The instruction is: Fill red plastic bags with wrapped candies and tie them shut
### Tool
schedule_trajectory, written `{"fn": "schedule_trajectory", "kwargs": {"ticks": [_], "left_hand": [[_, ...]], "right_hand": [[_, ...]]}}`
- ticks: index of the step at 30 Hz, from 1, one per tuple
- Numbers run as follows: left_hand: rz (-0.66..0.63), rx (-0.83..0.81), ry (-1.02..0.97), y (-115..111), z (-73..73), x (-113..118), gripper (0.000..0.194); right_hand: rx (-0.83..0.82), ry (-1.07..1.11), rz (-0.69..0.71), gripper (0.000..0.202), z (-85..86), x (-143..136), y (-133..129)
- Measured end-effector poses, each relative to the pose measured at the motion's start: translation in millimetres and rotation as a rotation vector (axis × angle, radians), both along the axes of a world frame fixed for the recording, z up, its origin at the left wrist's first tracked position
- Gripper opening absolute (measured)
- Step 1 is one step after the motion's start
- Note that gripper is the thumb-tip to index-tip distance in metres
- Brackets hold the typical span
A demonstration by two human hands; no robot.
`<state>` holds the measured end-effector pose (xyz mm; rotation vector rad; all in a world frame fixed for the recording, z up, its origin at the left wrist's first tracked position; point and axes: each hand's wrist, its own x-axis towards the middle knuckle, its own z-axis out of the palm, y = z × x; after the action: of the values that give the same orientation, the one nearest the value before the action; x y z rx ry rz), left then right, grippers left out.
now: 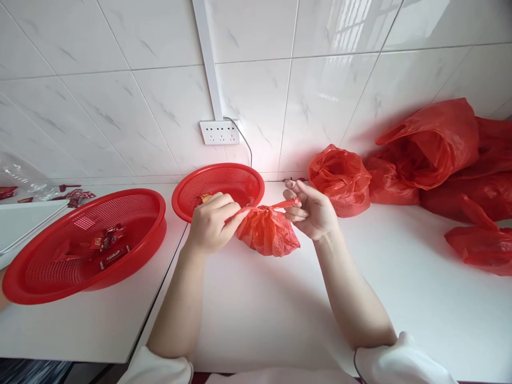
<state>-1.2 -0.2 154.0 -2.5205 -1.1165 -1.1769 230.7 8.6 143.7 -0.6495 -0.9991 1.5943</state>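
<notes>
A small red plastic bag, filled and gathered at its neck, is in front of me above the white table. My left hand is closed on one twisted end of the bag's neck. The other end runs to my right hand, whose curled fingers grip its tip. Between the two hands the twisted plastic is stretched nearly level, with a knot-like bunch in the middle. What is inside the bag cannot be made out. Behind my left hand stands a red plastic basket with something yellow in it.
A larger red basket at the left holds several small wrapped packets; another person's hand is at its edge. Several red plastic bags stand along the wall at the right. A power socket with a cable is on the tiled wall.
</notes>
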Motion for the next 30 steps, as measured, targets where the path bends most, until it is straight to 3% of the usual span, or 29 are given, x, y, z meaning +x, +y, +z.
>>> {"fn": "schedule_trajectory", "kwargs": {"ticks": [3,9,13,16,19,23,26,30], "left_hand": [[-0.089,-0.098,0.013,-2,9.3,-15,0.033],[-0.085,-0.287,-0.14,-11,23.1,-47,0.035],[-0.095,-0.395,-0.11,-9,24.2,-48,0.038],[-0.08,-0.574,-0.007,-5,20.4,-39,0.036],[-0.026,-0.738,0.099,-2,13.6,-28,0.036],[0.116,-0.841,0.173,-2,7.0,-16,0.035],[0.149,-0.919,0.213,-3,8.6,-15,0.032],[0.089,-1.027,0.196,-7,15.7,-18,0.032]], "right_hand": [[0.08,-0.155,-0.128,0.048,2.4,16,2],[0.111,-0.395,-0.642,0.055,-1.6,67,8],[0.167,-0.452,-0.819,0.048,-2.5,84,5],[0.283,-0.554,-0.894,0.04,2.0,86,-5],[0.295,-0.793,-0.858,0.042,6.0,87,-14],[0.2,-1.338,-0.588,0.055,2.5,81,-15],[0.318,-1.607,-0.436,0.052,-8.2,53,-12],[0.533,-1.67,-0.16,0.065,-33.1,1,-15]]}}
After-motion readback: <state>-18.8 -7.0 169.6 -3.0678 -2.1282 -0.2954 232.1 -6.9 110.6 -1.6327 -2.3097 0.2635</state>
